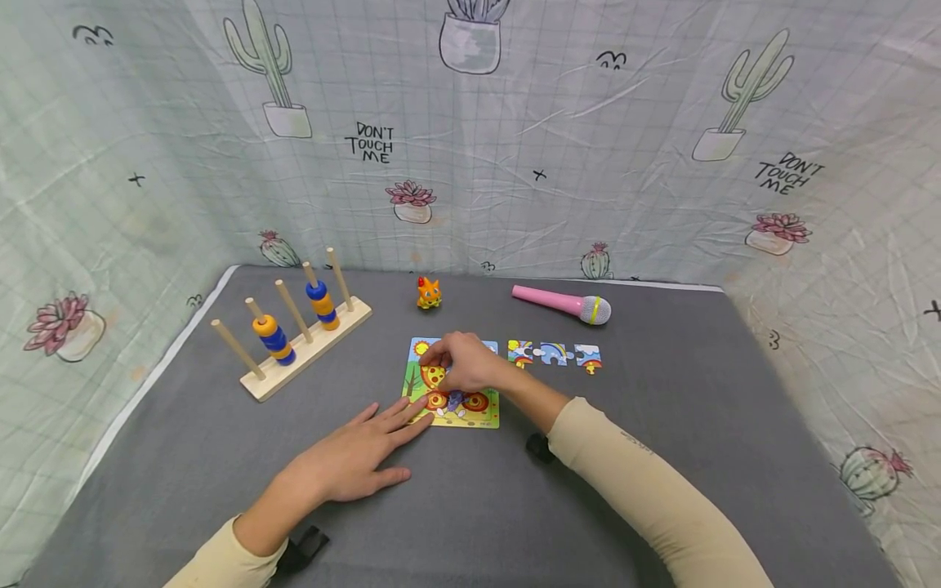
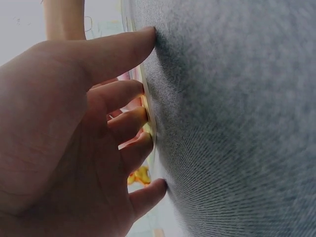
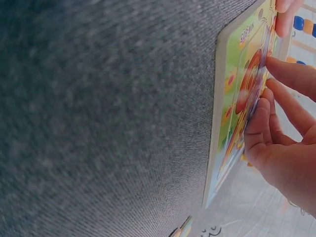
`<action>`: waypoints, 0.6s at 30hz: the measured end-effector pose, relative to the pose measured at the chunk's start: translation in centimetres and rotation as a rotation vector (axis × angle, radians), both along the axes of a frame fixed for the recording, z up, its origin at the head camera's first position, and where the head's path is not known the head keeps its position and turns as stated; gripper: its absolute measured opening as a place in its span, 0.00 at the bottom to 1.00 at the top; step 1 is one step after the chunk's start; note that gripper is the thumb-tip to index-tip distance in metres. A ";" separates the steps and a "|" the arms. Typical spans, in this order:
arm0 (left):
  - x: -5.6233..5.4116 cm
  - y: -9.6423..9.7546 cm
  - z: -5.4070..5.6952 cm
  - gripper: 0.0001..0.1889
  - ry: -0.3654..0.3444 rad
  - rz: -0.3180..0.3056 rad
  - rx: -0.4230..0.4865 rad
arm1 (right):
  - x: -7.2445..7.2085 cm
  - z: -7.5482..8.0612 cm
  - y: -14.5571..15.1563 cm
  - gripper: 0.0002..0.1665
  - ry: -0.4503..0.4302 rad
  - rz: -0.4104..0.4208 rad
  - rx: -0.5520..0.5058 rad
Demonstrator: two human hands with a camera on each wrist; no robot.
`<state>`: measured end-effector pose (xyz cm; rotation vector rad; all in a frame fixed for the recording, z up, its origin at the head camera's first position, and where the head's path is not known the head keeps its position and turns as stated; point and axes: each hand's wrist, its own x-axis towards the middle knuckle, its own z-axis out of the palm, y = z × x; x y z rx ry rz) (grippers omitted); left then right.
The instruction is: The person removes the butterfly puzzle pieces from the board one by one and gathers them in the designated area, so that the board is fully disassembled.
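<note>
A colourful jigsaw puzzle board [image 1: 478,420] with a sun and a red-and-yellow picture lies flat on the grey cloth. My right hand [image 1: 468,361] is over its upper middle, thumb and fingers bent around a puzzle piece [image 1: 434,376] at the board's surface. In the right wrist view, the fingertips of that hand [image 3: 284,133] touch the board's picture; the piece's outline is partly hidden. My left hand [image 1: 360,457] lies with fingers spread, their tips on the board's lower left edge. Its thumb rests on the cloth, as the left wrist view of the hand [image 2: 74,113] shows.
Loose puzzle pieces [image 1: 553,354] lie in a row right of the board. Behind are an orange toy figure [image 1: 429,292] and a pink toy microphone [image 1: 551,300]. A wooden peg stand [image 1: 305,357] with blue and orange rings stands left. A patterned curtain [image 1: 515,220] closes the back.
</note>
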<state>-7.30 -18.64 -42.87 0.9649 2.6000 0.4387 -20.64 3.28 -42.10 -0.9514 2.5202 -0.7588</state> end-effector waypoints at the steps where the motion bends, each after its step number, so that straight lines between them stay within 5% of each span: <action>1: 0.0 0.0 0.0 0.38 0.001 0.000 -0.001 | 0.0 0.1 0.0 0.24 0.003 0.001 0.006; 18: -0.1 0.1 0.2 0.38 -0.010 0.006 -0.001 | 0.4 0.1 -0.1 0.24 0.017 -0.012 0.006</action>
